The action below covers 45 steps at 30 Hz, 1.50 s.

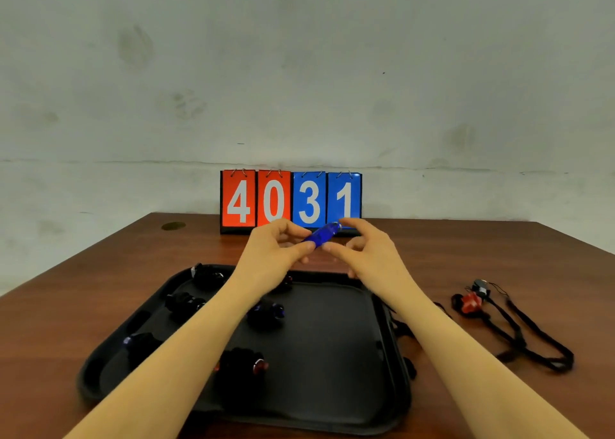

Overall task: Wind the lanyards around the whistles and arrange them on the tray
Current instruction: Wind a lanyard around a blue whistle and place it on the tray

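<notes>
Blue whistle is hovering above the black tray's 12 o'clock rim, the left hand pinching its lower end and the right hand pinching its upper end, seemingly steadying it for winding.

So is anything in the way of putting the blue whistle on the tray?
Nothing visible is. The blue whistle is held above the tray, at its far edge; the right half lies bare, and the wound whistles sit on the left.
</notes>
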Available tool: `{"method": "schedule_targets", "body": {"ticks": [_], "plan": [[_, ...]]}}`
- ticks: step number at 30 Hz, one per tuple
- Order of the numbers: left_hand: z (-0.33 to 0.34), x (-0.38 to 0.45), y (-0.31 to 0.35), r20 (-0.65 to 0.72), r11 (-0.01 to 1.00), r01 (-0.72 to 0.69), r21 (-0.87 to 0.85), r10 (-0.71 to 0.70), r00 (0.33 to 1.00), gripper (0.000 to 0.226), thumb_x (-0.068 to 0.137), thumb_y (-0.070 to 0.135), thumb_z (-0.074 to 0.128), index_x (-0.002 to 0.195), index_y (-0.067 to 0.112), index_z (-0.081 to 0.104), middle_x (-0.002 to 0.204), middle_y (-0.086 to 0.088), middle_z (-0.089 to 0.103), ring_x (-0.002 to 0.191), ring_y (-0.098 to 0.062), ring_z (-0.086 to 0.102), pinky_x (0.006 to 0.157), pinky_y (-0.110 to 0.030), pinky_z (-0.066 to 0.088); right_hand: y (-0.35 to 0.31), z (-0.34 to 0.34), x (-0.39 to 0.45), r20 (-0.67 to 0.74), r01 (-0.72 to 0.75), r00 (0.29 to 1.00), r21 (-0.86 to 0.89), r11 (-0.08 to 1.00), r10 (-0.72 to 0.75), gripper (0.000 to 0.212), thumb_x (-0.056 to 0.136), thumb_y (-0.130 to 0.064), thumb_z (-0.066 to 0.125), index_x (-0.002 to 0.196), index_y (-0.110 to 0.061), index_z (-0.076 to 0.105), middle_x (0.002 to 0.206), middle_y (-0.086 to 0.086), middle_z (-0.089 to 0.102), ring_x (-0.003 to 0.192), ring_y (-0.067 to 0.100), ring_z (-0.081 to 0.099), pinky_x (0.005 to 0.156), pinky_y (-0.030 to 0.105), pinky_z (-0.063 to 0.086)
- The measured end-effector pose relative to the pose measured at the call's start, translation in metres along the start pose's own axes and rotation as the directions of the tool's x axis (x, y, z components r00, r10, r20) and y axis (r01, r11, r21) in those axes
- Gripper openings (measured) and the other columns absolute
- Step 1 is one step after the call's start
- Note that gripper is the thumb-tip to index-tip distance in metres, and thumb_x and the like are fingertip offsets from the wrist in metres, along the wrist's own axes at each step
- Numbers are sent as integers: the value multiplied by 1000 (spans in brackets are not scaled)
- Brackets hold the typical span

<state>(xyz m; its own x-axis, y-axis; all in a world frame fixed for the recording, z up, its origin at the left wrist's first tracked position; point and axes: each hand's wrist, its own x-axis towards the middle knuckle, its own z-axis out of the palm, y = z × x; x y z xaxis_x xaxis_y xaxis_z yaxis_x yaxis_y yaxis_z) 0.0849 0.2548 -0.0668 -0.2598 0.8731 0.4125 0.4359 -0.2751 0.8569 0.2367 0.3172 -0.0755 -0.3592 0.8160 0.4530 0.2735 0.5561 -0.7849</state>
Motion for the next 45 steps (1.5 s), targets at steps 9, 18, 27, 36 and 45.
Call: {"method": "schedule_targets", "body": {"ticks": [9,18,27,36,45], "plan": [[-18,20,-13,-102,997,-13,-78,5,995,12,82,6,66,90,14,62,83,2,65,54,2,61,51,-6,44,-3,31,30,-110,-75,990,91,993,85,29,87,-35,59,86,-6,65,82,5,66,74,7,55,62,15,41],[-26,16,-24,-12,971,65,-231,-70,997,20,82,5,64,100,12,62,88,-6,70,67,-8,68,61,-17,54,13,33,31,-50,-67,996,218,974,80,24,96,-22,45,112,-21,62,78,-7,60,62,3,47,58,18,43],[-29,14,-28,-54,980,78,-181,-89,995,24,82,7,64,103,18,63,89,-2,69,65,-5,67,60,-13,53,15,19,33,-44,-82,993,419,904,110,33,94,-7,39,101,-21,68,51,-10,35,46,5,26,43,17,25],[-33,11,-24,63,924,162,-347,-149,987,21,82,2,61,100,11,65,86,-7,72,69,-10,68,65,-19,56,20,18,30,-179,9,982,395,919,67,23,94,-2,43,113,-13,50,72,0,64,54,6,45,54,17,40],[-27,8,-21,188,689,276,-670,-202,961,20,75,1,62,94,4,64,80,-10,72,67,-13,68,63,-21,57,21,39,17,-52,148,987,-111,983,-155,4,82,-16,68,85,-16,69,76,-5,69,72,3,63,71,14,50]]}}
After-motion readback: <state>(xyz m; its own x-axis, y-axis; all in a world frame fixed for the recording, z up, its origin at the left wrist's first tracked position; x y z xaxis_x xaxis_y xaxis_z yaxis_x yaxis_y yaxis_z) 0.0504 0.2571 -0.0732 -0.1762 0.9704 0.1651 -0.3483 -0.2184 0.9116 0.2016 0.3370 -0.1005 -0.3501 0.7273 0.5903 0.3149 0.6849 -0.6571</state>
